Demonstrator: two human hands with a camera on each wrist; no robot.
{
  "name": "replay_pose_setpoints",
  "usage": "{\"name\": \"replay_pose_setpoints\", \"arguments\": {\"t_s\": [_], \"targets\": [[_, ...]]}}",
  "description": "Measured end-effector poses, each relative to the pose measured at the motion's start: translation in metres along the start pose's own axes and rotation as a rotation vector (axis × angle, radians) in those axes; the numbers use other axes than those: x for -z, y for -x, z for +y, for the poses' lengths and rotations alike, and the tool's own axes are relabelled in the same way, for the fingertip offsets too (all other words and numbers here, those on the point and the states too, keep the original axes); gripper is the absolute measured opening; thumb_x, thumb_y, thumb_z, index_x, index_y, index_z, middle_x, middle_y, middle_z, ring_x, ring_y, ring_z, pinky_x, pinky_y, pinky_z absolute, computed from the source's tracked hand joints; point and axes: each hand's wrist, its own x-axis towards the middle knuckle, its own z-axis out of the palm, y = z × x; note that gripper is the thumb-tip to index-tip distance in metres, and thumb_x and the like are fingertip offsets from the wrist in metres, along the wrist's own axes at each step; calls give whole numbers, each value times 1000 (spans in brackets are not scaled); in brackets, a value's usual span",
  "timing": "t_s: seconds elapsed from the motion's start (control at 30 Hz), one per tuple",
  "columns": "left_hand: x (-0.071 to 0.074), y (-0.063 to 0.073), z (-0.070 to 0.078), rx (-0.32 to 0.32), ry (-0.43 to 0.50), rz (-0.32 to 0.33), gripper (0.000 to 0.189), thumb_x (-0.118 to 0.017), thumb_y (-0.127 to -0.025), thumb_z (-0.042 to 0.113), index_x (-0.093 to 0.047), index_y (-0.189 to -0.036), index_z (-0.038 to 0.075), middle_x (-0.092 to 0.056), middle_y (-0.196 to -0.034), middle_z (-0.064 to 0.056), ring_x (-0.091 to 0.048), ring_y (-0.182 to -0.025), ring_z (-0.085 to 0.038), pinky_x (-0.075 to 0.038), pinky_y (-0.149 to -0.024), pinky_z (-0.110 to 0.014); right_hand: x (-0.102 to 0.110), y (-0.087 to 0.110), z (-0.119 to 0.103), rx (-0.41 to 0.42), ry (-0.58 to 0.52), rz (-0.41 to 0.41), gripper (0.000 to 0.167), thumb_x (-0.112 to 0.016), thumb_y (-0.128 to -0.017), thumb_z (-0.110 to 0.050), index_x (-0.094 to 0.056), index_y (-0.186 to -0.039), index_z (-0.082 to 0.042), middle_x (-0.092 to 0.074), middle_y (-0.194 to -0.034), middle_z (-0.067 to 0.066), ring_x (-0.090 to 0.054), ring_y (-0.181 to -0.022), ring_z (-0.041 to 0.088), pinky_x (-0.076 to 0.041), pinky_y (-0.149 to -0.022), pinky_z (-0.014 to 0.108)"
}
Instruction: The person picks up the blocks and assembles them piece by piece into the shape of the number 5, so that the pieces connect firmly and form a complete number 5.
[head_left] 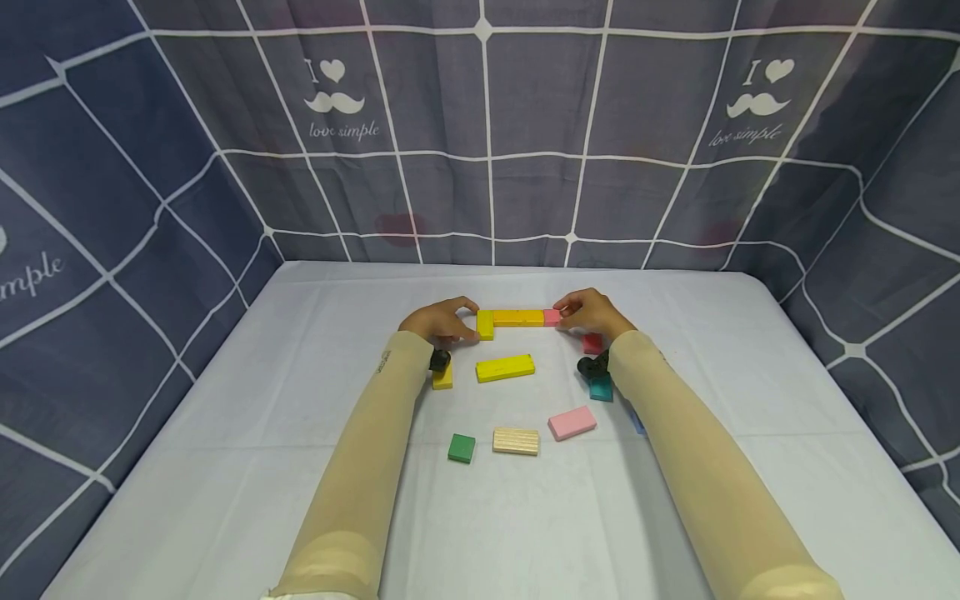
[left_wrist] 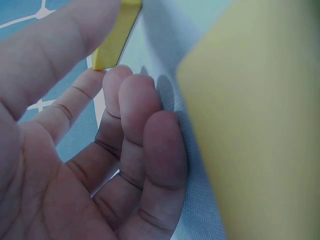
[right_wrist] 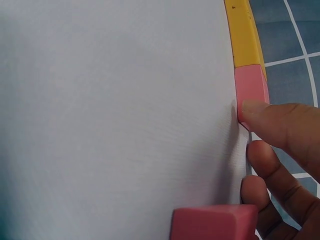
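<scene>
Near the back of the table, three blocks form a joined row. At its left end my left hand [head_left: 442, 321] pinches an upright yellow block [head_left: 486, 325] between thumb and index finger; its other fingers curl loosely by the cloth in the left wrist view. A long orange-yellow block [head_left: 517, 318] runs across the middle, against the yellow one. At the right end is a small pink block [right_wrist: 249, 87], which my right hand [head_left: 592, 312] grips, thumb on its end; the index finger is mostly hidden in the right wrist view.
Below the row lies a long yellow block [head_left: 506, 368]. A yellow block [head_left: 442, 377], a red block [head_left: 592, 343], a teal block [head_left: 601, 389] and a blue block [head_left: 637, 422] sit beside my wrists. Nearer are green [head_left: 461, 448], ridged wooden [head_left: 516, 441] and pink [head_left: 572, 423] blocks.
</scene>
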Motion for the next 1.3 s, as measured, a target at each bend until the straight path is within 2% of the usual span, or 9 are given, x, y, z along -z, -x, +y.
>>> {"name": "replay_pose_setpoints", "arguments": {"t_s": [0.13,0.5,0.63,0.73,0.87,1.0,1.13,1.3], "targets": [[1,1,1,-6,1,-5,64,-82,-99,24,-52,-155,28,-50,-80,-5,-47,-70,-18,-40,-66,-27,0,0,0,4,2,-1,38,-80,-97,-6,-72,-134,1,-68,-112,15,-55,-104,29,-50,-98,35],[5,4,0,-27,53,-56,68,-81,-100,23,-48,-159,28,-51,-81,-5,-46,-67,-16,-41,-67,-25,1,5,0,22,-12,-10,49,-79,-98,-7,-65,-144,0,-65,-119,19,-56,-110,33,-48,-105,41],[7,4,-4,-47,90,-79,71,-79,-101,24,-43,-163,28,-53,-83,-5,-46,-67,-15,-43,-68,-25,0,11,1,42,-43,-3,49,-74,-101,-8,-62,-147,1,-64,-125,22,-55,-114,35,-47,-106,42],[9,5,-10,-96,88,-77,68,-76,-104,25,-43,-163,26,-56,-88,-6,-48,-72,-16,-45,-71,-26,1,15,2,50,-42,1,47,-70,-103,-12,-61,-148,0,-63,-131,25,-55,-117,37,-48,-107,44],[13,9,-17,-198,74,-41,57,-70,-108,23,-47,-160,17,-63,-116,-13,-57,-93,-21,-50,-87,-32,2,20,2,63,-39,12,44,-66,-106,-15,-62,-147,0,-63,-133,24,-56,-121,39,-50,-107,47],[13,15,-23,-262,65,11,50,-64,-110,24,-51,-157,10,-58,-144,-19,-59,-121,-31,-47,-110,-45,0,25,3,86,-60,40,39,-65,-107,-14,-65,-144,-1,-64,-131,21,-59,-121,39,-52,-105,44],[11,18,-31,-316,86,80,48,-63,-111,25,-54,-155,10,-57,-148,-20,-56,-134,-36,-42,-118,-52,0,30,1,128,-94,66,37,-66,-108,-11,-66,-142,1,-66,-131,22,-61,-118,38,-54,-100,41],[6,27,-36,-393,126,172,46,-64,-111,23,-57,-154,8,-65,-140,-18,-56,-136,-37,-41,-119,-53,-1,37,-1,176,-172,61,36,-67,-106,-7,-67,-141,3,-67,-134,25,-61,-117,36,-53,-98,37]]}}
